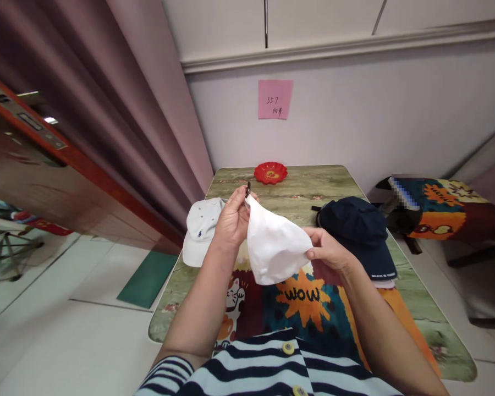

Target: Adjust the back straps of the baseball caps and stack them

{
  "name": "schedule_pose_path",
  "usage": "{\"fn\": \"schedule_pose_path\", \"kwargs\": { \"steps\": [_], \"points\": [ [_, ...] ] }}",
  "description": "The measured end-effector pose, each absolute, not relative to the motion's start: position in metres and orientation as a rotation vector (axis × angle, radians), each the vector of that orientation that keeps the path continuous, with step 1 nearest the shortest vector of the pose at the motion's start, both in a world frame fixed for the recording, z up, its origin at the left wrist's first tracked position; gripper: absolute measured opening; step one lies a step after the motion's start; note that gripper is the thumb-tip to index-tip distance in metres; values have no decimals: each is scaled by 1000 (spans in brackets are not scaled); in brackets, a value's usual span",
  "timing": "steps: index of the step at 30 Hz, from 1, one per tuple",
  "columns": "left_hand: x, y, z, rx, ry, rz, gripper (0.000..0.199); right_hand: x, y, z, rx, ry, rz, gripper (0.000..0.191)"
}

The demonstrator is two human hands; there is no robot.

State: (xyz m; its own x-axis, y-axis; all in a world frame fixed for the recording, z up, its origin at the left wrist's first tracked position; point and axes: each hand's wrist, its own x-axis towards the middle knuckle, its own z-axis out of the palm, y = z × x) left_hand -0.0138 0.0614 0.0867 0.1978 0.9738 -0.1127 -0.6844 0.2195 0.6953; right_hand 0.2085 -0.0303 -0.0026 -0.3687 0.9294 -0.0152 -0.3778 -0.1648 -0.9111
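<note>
Between my two hands, a smooth white cloth item [276, 242], cap-like in its rounded shape, hangs above the table. My left hand [234, 217] pinches its upper corner, where a small dark metal piece [248, 189] sticks up past the fingers. Its lower right edge is gripped by my right hand [328, 252], thumb on the near side. A light grey cap [200, 228] with a small dark logo lies left of my left hand, partly behind the forearm. Beyond my right hand rests a navy cap [355, 225] with white lettering on its brim; a pale edge shows beneath it.
A red scalloped dish [270, 172] stands at the back of the green wood-patterned table [313, 190]. A colourful printed cloth [305, 300] covers the near middle. Pink paper [275, 99] is stuck on the wall. A curtain and an orange-brown door edge are at left; cloth-covered furniture stands right.
</note>
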Motion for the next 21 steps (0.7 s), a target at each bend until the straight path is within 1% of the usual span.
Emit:
{"fn": "schedule_pose_path", "kwargs": {
  "steps": [2,3,6,9,13,17,19,21],
  "points": [
    [-26,65,76,692,727,1206,20,203,-30,-1,-715,-945,1630,53],
    [-34,65,68,774,799,1174,24,200,-29,0,-704,-864,1577,50],
    [-56,60,36,993,1046,1081,33,196,-26,1,-712,-688,1490,52],
    [-71,37,-4,1045,1198,928,41,198,-22,-6,-742,-621,1469,55],
    [-75,-15,-51,720,961,597,52,199,-14,-24,-796,-588,1443,54],
    [-70,-56,-76,363,781,606,47,190,-10,-40,-827,-543,1420,51],
    [-68,-60,-76,268,781,665,45,183,-11,-41,-829,-512,1436,48],
    [-70,-53,-68,244,797,796,42,178,-13,-39,-810,-483,1435,43]
  ]
}}
